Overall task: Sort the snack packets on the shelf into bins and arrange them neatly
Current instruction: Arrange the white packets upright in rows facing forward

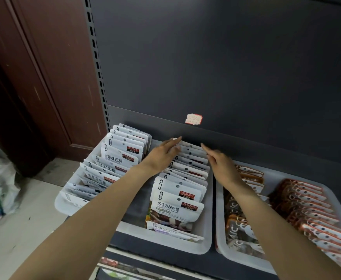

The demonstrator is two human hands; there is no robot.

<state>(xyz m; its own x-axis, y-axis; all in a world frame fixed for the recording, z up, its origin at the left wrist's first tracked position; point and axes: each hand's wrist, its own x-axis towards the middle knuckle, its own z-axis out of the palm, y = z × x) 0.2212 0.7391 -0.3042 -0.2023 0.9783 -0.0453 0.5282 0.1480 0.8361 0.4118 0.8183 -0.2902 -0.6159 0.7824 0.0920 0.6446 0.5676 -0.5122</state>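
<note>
Head view: we are reaching both arms to the back of the shelf, where the white bin is holding two rows of white snack packets. Our left hand is lying over the left edge of the inner row, fingers straight and close together, touching the rearmost packet tops. Our right hand is hovering at the row's right edge, fingers loosely extended and gripping nothing; whether it is touching the packets we cannot tell. The outer row is leaning unevenly beside it. To the right, a second bin is carrying dark packets and a row of reddish-brown packets.

We are judging the step as squaring up the back of the inner row. Doing it well is looking like a matter of pressing both flat palms inward together, keeping the packets upright and their hang-holes aligned, then drawing the hands forward along the row so nothing is tipping over the divider. The flat pouch at the front is likely needing standing up next.
</note>
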